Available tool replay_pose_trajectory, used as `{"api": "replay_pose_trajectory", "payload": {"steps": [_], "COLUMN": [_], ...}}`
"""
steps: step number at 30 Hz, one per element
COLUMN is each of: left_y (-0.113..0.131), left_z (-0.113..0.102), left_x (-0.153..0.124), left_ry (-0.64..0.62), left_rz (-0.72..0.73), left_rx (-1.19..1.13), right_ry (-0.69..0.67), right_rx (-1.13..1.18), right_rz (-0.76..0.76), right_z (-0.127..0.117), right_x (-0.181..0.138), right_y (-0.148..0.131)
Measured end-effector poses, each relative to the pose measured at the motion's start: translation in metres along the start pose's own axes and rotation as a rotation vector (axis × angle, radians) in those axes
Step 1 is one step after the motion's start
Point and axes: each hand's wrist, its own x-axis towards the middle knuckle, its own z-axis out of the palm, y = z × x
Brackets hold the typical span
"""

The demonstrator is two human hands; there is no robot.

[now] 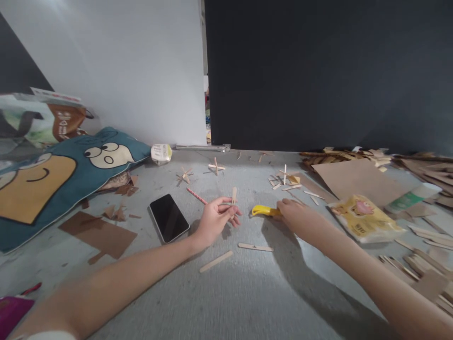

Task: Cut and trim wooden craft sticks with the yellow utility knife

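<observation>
My left hand (218, 215) is raised over the middle of the table, pinching a short wooden craft stick (234, 194) that points up from the fingertips. To its right, my right hand (292, 213) is closed round a yellow-handled tool (264, 210) with a looped end. That tool's other end is hidden in the hand, so its kind does not show. Nearer to me lie two loose craft sticks: a flat one (255, 247) with a dark mark at its middle and a slanted one (215, 261). A red-striped straw (197, 195) rests just beyond my left hand.
Left of my hands lie a phone (169, 218), brown cardboard (97, 233) and a teal cushion (81, 174). Small crossed-stick pieces (216, 166) stand farther back. On the right are a yellow packet (366, 218), a glue tube (412, 197) and stick piles (421, 269). Panels close off the back.
</observation>
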Motion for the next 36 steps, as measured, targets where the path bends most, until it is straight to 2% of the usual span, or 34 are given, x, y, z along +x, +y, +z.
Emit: {"api": "replay_pose_trajectory", "payload": {"steps": [3, 5, 8, 11, 13, 17, 23, 30, 36], "left_y": [0.001, 0.001, 0.002, 0.002, 0.003, 0.004, 0.004, -0.001, 0.007], "left_z": [0.001, 0.001, 0.001, 0.001, 0.001, 0.001, -0.001, -0.005, 0.000], "left_x": [0.000, 0.000, 0.000, 0.000, 0.000, -0.002, -0.005, -0.004, -0.010], "left_ry": [0.001, 0.004, 0.008, 0.003, 0.000, -0.005, -0.025, -0.090, -0.211], "left_rz": [-0.019, -0.036, -0.066, -0.082, -0.091, -0.119, -0.135, -0.132, -0.065], "left_rx": [0.008, 0.012, 0.014, 0.014, 0.016, 0.054, 0.138, 0.150, 0.141], "right_ry": [0.062, 0.152, 0.359, 0.603, 0.737, 0.708, 0.675, 0.630, 0.646], "right_rx": [0.053, 0.186, 0.501, 0.886, 1.049, 1.165, 1.156, 1.125, 1.158], "right_rz": [-0.019, 0.038, 0.134, 0.086, 0.089, 0.011, -0.130, -0.073, -0.049], "right_z": [-0.005, -0.013, -0.020, -0.011, 0.000, 0.016, 0.010, 0.006, 0.007], "right_x": [0.004, 0.004, 0.003, -0.001, -0.004, -0.011, -0.019, -0.022, -0.022], "right_y": [0.005, 0.002, -0.013, -0.038, -0.054, -0.073, -0.077, -0.078, -0.077]}}
